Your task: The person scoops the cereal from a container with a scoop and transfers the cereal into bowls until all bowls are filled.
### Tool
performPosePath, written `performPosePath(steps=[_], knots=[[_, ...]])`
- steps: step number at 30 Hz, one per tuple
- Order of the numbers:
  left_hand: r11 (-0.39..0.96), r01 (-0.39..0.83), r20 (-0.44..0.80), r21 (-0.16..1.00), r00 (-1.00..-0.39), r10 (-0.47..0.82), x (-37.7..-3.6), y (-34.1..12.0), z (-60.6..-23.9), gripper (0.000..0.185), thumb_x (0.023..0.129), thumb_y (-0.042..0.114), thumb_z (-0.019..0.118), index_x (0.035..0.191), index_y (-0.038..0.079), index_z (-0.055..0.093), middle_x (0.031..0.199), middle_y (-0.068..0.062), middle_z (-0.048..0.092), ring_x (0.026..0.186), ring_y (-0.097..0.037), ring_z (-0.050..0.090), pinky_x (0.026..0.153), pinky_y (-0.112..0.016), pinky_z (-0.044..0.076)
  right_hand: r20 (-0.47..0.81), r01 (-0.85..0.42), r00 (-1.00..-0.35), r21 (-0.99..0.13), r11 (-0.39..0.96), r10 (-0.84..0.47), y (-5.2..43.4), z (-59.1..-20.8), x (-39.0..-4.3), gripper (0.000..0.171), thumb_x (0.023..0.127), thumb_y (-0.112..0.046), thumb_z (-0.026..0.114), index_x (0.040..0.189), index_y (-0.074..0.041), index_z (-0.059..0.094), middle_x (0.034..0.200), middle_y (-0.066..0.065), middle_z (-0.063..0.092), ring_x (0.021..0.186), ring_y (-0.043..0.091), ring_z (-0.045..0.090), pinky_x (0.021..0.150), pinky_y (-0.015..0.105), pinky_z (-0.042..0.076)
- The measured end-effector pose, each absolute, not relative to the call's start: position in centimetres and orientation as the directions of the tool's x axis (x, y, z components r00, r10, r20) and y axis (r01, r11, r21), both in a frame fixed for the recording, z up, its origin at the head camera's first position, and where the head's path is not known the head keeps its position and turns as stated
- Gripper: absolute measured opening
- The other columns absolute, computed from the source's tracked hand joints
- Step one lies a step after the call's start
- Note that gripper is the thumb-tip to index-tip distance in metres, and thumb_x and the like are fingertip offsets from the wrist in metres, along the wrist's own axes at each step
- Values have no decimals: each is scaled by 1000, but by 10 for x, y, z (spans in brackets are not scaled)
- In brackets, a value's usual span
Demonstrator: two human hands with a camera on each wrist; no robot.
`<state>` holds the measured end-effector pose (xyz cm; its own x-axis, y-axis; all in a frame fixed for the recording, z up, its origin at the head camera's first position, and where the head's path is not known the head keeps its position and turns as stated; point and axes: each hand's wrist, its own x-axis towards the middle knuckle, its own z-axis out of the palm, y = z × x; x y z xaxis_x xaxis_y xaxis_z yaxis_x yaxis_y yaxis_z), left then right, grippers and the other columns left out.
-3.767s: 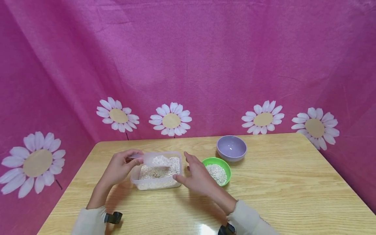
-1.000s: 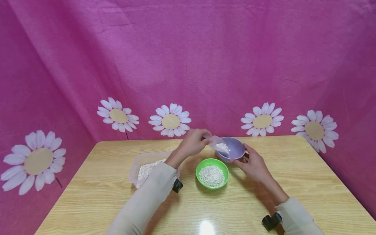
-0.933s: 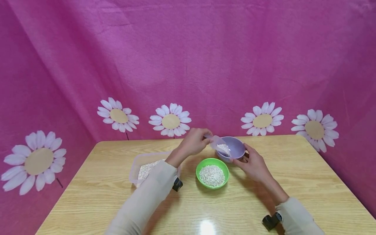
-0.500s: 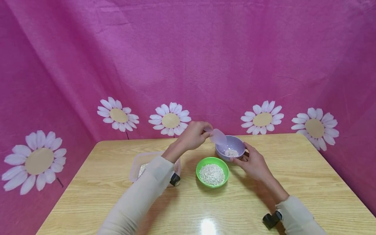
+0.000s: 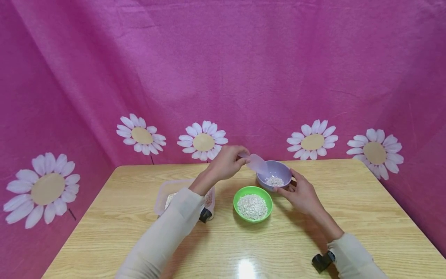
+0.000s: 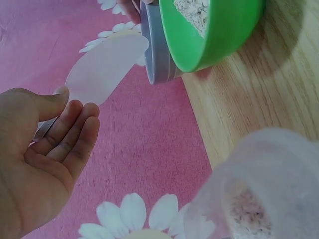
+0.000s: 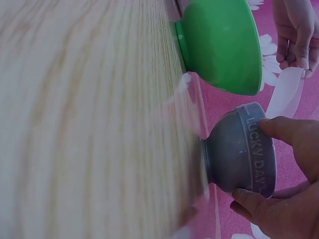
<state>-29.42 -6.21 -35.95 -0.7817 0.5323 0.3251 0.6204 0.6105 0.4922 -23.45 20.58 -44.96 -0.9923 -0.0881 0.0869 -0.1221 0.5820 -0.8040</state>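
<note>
Your left hand (image 5: 226, 162) pinches the handle of a translucent scoop (image 5: 256, 163) between thumb and fingertips, and holds it tipped over the far left rim of the purple bowl (image 5: 283, 172); the scoop's blade looks empty. A small heap of oat flakes (image 5: 275, 181) lies in the bottom of that bowl, which stands on the wooden table (image 5: 348, 217) toward its far side, right of centre. Your right hand (image 5: 302, 192) cups the bowl's near right side, thumb and fingers curled against its wall, and the right wrist view shows them touching the outside just under the rim. Just near and left of the purple bowl stands the green bowl (image 5: 253, 203), filled with flakes. Farther left, partly behind your left forearm, sits the clear plastic tub (image 5: 163, 193) with more flakes inside.
</note>
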Motion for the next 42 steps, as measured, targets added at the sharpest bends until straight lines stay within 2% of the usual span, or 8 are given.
performPosePath(steps=[7, 13, 19, 23, 29, 36, 42], knots=[[582, 586, 357, 563, -808, 469, -287, -82, -360, 17, 103, 12, 73, 116, 2, 77, 109, -13, 80, 91, -21, 77, 79, -30, 60, 98, -124, -992, -796, 592, -76, 207, -447, -234, 97, 98, -25, 81, 162, 17, 22, 162, 42, 36, 146, 54, 48, 111, 51, 51], [553, 555, 398, 622, -832, 387, -276, -111, -363, 17, 102, 12, 74, 116, 3, 77, 109, -13, 80, 95, -25, 79, 85, -39, 63, 198, -187, -979, -746, 639, -54, 203, -435, -227, 92, 94, -21, 83, 160, 16, 30, 158, 39, 41, 147, 55, 47, 114, 56, 50], [545, 530, 444, 649, -846, 294, -259, -146, -370, 16, 99, 9, 76, 115, 4, 77, 101, -11, 81, 88, -22, 77, 81, -35, 61, 294, -279, -952, -723, 632, -84, 189, -419, -215, 85, 92, -15, 85, 157, 14, 38, 155, 35, 46, 140, 53, 53, 110, 57, 53], [568, 489, 431, 662, -868, 245, -246, -169, -374, 18, 99, 9, 77, 117, 5, 77, 101, -11, 81, 88, -21, 76, 78, -31, 58, 324, -327, -938, -700, 635, -125, 176, -413, -207, 81, 92, -17, 86, 155, 11, 43, 153, 33, 52, 134, 50, 59, 108, 58, 55], [612, 399, 375, 683, -910, 174, -226, -201, -379, 21, 101, 9, 75, 121, 5, 76, 106, -12, 81, 94, -23, 76, 84, -32, 60, 305, -360, -930, -658, 662, -203, 157, -412, -198, 82, 92, -26, 86, 154, 10, 46, 155, 33, 52, 131, 51, 63, 109, 63, 52], [660, 358, 361, 660, -922, 140, -209, -235, -386, 22, 101, 8, 75, 123, 5, 76, 106, -11, 81, 93, -24, 77, 79, -23, 58, 280, -376, -927, -686, 623, -251, 132, -413, -196, 81, 91, -25, 87, 154, 6, 48, 146, 27, 60, 134, 46, 63, 113, 61, 50], [711, 348, 376, 611, -918, 126, -200, -260, -393, 20, 99, 5, 76, 119, 4, 76, 103, -10, 82, 90, -20, 74, 79, -23, 58, 211, -340, -938, -706, 621, -274, 106, -413, -192, 86, 91, -31, 87, 159, 2, 45, 157, 22, 54, 133, 42, 63, 114, 58, 50]])
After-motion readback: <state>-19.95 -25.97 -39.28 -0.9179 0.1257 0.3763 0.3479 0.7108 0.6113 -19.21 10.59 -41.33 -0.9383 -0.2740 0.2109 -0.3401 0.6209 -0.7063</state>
